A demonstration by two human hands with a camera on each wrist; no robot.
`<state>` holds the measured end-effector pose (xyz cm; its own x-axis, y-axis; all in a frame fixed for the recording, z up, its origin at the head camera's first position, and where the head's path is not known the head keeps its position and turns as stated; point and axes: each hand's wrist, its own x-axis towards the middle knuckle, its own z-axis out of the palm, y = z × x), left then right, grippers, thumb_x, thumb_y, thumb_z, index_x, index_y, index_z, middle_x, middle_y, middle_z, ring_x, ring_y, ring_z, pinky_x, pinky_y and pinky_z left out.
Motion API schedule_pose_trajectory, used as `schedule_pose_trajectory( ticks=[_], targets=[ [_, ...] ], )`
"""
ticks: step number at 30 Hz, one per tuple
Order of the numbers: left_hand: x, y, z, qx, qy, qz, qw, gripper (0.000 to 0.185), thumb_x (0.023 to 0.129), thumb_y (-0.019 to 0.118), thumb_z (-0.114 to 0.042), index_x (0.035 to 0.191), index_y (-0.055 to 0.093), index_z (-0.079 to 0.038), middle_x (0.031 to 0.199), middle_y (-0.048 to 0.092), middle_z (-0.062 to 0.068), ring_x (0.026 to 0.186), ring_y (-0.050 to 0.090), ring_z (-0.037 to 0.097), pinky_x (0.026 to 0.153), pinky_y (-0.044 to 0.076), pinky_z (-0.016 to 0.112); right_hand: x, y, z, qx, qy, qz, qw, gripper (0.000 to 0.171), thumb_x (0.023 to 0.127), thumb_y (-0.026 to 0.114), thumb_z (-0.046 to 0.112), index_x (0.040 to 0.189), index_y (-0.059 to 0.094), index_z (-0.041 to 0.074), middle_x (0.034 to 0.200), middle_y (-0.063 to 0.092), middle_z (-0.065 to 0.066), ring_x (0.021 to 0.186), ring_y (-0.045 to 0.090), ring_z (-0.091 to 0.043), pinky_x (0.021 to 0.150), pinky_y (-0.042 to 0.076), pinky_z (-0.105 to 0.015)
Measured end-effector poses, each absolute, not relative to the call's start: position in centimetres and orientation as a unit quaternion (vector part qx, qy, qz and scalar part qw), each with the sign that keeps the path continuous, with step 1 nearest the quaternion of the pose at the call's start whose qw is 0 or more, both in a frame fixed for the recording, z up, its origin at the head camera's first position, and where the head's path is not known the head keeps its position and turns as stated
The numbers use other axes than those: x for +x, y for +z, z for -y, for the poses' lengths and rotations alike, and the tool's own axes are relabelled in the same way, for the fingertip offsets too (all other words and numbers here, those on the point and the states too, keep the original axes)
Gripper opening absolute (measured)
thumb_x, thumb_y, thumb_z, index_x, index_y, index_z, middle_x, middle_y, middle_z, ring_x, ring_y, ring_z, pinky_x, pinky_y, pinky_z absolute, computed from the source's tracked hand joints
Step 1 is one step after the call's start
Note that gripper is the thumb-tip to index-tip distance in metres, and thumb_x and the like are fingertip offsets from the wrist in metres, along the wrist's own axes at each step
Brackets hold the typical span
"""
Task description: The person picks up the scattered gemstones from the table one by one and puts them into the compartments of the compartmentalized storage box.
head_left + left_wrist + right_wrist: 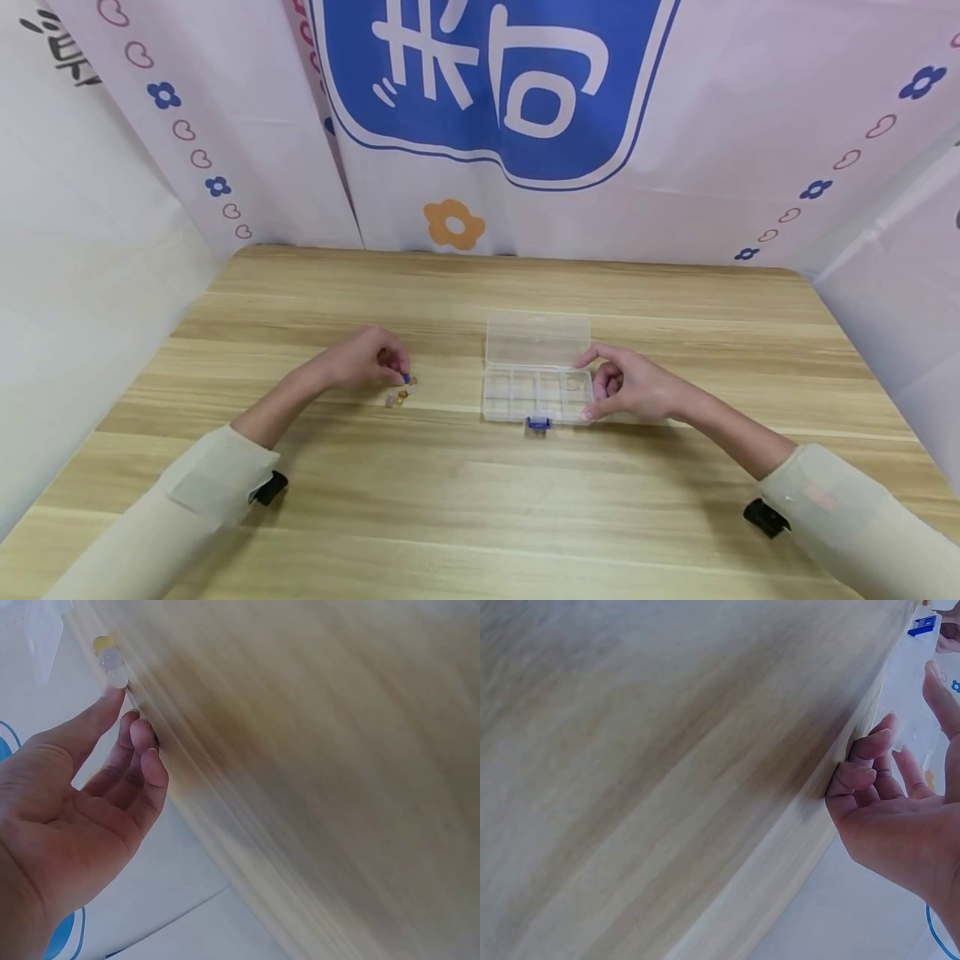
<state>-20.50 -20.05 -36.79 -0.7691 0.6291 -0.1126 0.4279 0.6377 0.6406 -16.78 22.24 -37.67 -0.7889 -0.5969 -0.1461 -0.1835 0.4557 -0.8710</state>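
My left hand (372,358) reaches down to the table, thumb and forefinger pinching a small blue bead (406,377). Several clear and amber beads (402,395) lie loose just beside those fingertips. In the left wrist view, a yellow bead (103,645) and paler ones sit beyond the thumb; the blue one cannot be made out there. A clear compartment box (512,396) lies with its lid (537,340) folded back and a blue latch (538,422) at its front. Its right end is gripped by my right hand (637,383), thumb at the front corner, forefinger near the hinge. Something faint shows in the back right compartment.
The wood-grain table (480,517) ends at a printed cloth backdrop (675,217) behind it. Black wrist devices, one at the left cuff (270,488) and one at the right cuff (767,518), hang below the sleeves.
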Motion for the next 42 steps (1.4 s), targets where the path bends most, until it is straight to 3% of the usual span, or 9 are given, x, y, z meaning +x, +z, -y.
schedule_pose_trajectory(
  ticks=[25, 42],
  targets=[
    [-20.3, -36.3, 21.4, 0.284, 0.339, -0.879, 0.181, 0.009, 0.088, 0.078, 0.003, 0.087, 0.072, -0.004, 0.086, 0.069, 0.005, 0.082, 0.064, 0.019, 0.076, 0.056, 0.028, -16.8, -37.8, -22.2, -0.237, -0.463, -0.824, 0.224, 0.063, 0.082, 0.086, 0.002, 0.133, 0.050, -0.010, 0.078, 0.061, -0.005, 0.070, 0.053, -0.013, 0.065, 0.046, -0.022],
    [-20.9, -36.1, 19.8, 0.278, 0.346, -0.885, 0.140, 0.004, 0.089, 0.079, 0.001, 0.090, 0.075, 0.000, 0.084, 0.073, 0.004, 0.079, 0.067, 0.019, 0.069, 0.055, 0.026, -16.9, -37.6, -22.3, -0.234, -0.460, -0.827, 0.225, 0.063, 0.083, 0.086, 0.002, 0.133, 0.050, -0.009, 0.078, 0.061, -0.005, 0.070, 0.053, -0.013, 0.066, 0.046, -0.022]
  ],
)
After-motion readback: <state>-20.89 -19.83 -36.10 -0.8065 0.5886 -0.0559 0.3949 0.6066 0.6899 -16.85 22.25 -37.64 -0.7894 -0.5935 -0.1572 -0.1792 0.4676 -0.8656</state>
